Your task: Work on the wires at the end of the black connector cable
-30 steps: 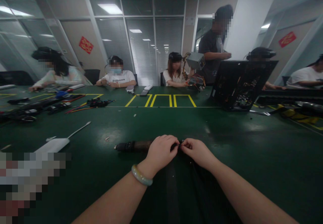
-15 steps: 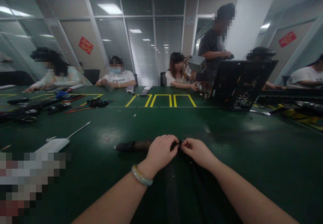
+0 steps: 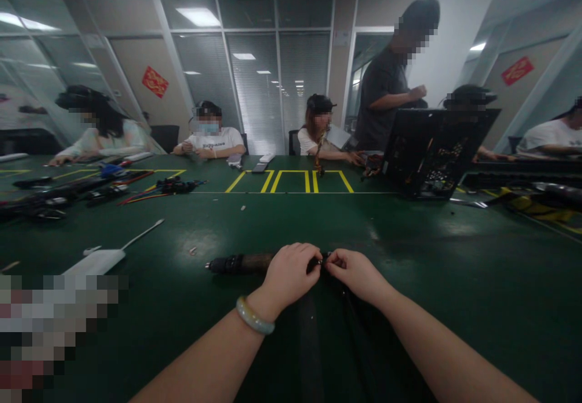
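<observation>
two hands meet on the green counter [image 3: 182, 233]: the left hand [image 3: 291, 273] closes around a dark cable bundle [image 3: 239, 263], the right hand [image 3: 359, 276] pinches its end between pressed fingers [image 3: 335, 260].

Left of the case [image 3: 436, 148], the standing person [image 3: 386, 88] has straightened and turned side-on, one fist raised at the chest. The grey box held high there a second ago is no longer up (a pale shape [image 3: 339, 137] now shows lower down). Further left of the case, the seated person [image 3: 318, 130] has bowed their head and now lifts a cable bundle [image 3: 318, 159] upright off the tabletop.
</observation>
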Demonstrator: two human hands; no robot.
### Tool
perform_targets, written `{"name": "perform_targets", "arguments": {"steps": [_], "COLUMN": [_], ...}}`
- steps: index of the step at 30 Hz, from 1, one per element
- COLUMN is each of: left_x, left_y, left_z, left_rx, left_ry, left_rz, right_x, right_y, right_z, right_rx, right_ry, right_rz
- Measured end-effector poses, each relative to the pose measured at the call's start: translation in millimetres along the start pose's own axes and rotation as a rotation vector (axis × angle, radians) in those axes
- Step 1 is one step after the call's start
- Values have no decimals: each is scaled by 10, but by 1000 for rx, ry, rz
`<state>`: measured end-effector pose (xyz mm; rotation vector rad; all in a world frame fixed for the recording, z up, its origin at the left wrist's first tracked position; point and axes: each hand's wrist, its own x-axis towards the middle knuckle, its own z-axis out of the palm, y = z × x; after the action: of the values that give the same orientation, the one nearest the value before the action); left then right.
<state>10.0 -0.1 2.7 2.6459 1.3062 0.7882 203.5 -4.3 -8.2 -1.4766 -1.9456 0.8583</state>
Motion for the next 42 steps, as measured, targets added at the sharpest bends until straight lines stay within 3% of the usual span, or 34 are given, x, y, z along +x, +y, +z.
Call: {"name": "perform_targets", "arguments": {"steps": [31, 42], "left_x": [7, 17], "left_y": [-28, -33], "left_z": [63, 28], "left_rx": [3, 0], "left_ry": [19, -11], "left_rz": [-12, 46], "right_x": [5, 7], "right_y": [40, 11], "right_z": [8, 4], "right_rx": [8, -29], "right_ry": [-6, 11], "right_rz": [0, -4]}}
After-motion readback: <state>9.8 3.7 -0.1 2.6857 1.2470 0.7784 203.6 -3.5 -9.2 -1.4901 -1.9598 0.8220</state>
